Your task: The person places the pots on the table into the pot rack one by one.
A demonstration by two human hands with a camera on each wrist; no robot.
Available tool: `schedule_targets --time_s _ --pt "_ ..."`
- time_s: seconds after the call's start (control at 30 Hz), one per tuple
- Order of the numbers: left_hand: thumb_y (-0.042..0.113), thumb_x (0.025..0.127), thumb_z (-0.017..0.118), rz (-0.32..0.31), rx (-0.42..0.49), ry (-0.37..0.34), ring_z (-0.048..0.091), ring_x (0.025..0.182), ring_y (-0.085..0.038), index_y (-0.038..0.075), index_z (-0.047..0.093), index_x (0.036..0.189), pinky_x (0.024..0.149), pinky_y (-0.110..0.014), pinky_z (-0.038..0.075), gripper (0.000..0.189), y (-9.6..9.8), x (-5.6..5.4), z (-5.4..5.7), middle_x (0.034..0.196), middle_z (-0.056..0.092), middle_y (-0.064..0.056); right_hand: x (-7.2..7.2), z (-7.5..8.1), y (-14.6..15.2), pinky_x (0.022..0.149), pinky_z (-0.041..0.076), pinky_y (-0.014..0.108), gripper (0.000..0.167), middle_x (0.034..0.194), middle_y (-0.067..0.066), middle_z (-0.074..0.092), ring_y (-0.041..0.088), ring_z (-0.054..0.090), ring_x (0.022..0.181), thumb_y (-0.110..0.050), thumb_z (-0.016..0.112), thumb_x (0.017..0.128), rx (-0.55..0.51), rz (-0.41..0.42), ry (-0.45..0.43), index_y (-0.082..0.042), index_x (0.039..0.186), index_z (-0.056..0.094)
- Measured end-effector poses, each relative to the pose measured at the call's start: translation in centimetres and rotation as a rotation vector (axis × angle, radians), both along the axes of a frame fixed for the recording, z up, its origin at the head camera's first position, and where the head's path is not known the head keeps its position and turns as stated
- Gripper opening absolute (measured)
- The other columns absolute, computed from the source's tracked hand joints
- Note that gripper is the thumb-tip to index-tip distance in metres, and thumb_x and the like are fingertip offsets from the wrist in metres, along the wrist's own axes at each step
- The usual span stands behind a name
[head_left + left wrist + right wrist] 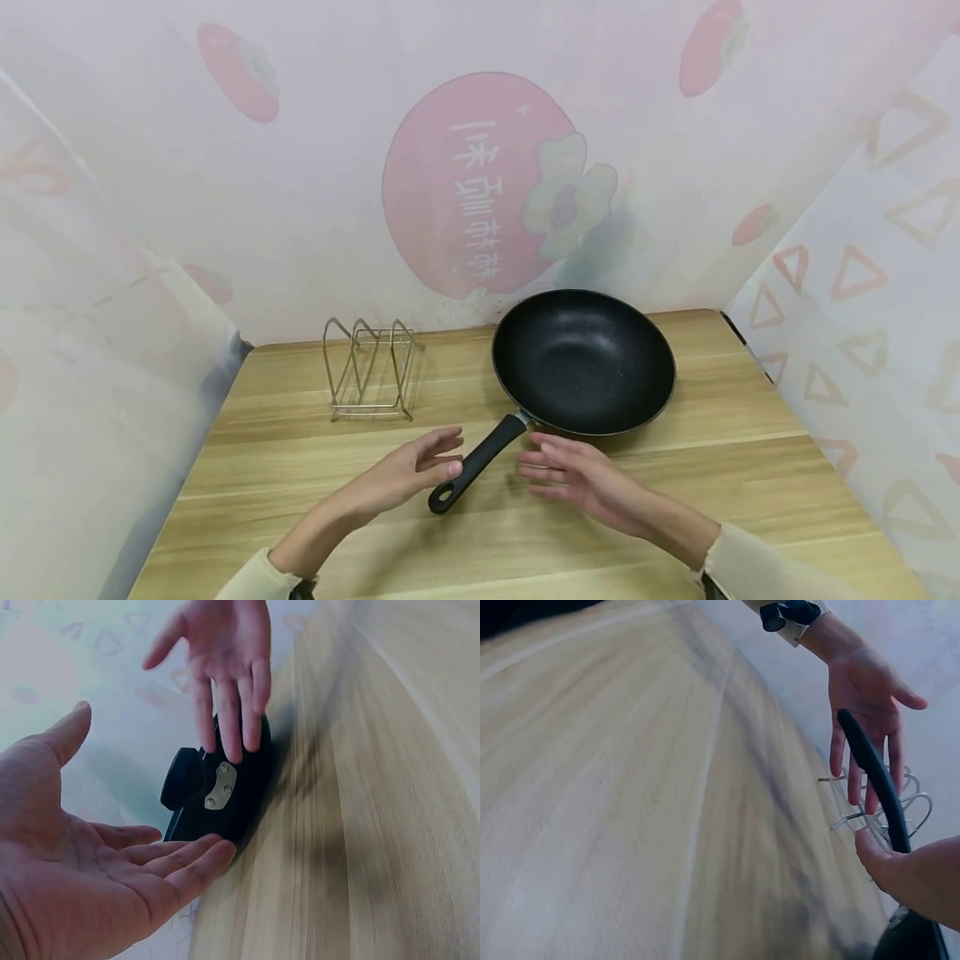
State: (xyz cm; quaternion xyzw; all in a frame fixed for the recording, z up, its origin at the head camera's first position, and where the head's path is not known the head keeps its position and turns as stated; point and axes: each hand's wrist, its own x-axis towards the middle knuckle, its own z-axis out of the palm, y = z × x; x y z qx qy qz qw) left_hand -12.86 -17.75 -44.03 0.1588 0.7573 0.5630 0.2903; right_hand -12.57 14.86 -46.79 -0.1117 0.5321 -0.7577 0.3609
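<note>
A black frying pan sits toward the back right of the wooden table, its black handle angled to the front left. My left hand is on the left side of the handle, fingers relaxed and holding nothing. To the handle's right, just in front of the pan's rim, is my right hand, its fingers extended and palm turned inward. In the left wrist view the left palm shows bare, facing the right hand. The right wrist view has the handle passing between the two hands.
A wire rack with upright loops stands at the back left of the wooden table. Printed white sheeting rises behind the table and along both sides, close to the pan's far rim.
</note>
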Motion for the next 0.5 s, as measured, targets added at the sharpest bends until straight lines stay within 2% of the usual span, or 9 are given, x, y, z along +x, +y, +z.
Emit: schedule_targets --time_s 0.17,0.33,0.4,0.5 --pt "0.035 0.108 0.063 0.024 0.041 -0.077 0.055 0.141 -0.036 -0.001 0.031 0.164 0.113 -0.055 0.049 0.074 0.1 0.0 -0.2 0.159 0.047 -0.026 -0.5 -1.2 -1.0 0.125 0.032 0.057 0.071 0.166 0.038 0.024 0.052 0.025 0.155 -0.033 0.046 0.115 -0.03 -0.048 -0.058 0.008 0.162 0.014" --pt "0.03 0.106 0.069 0.052 0.094 -0.175 0.067 0.121 -0.026 -0.006 0.034 0.16 0.099 -0.043 0.058 0.074 0.3 -0.2 -0.8 0.143 0.063 -0.02 -1.1 -2.4 -2.1 0.125 0.032 0.056 0.064 0.164 0.039 0.027 0.05 0.027 0.155 -0.031 0.047 0.114 -0.092 -0.086 -0.108 0.007 0.16 0.023" --pt "0.027 0.105 0.071 0.055 0.12 -0.211 0.069 0.115 -0.025 -0.007 0.037 0.158 0.094 -0.041 0.061 0.072 0.3 -0.3 -1.1 0.136 0.067 -0.019 -1.3 -2.8 -2.5 0.125 0.032 0.055 0.065 0.163 0.038 0.031 0.048 0.029 0.155 -0.031 0.049 0.114 -0.118 -0.102 -0.13 0.006 0.162 0.025" --pt "0.023 0.104 0.071 0.054 0.164 -0.245 0.072 0.11 -0.028 -0.01 0.041 0.154 0.093 -0.044 0.062 0.066 0.3 -0.4 -1.4 0.127 0.07 -0.018 -1.6 -3.3 -3.2 0.126 0.032 0.054 0.067 0.162 0.036 0.034 0.045 0.033 0.154 -0.031 0.05 0.114 -0.148 -0.122 -0.155 0.006 0.163 0.025"
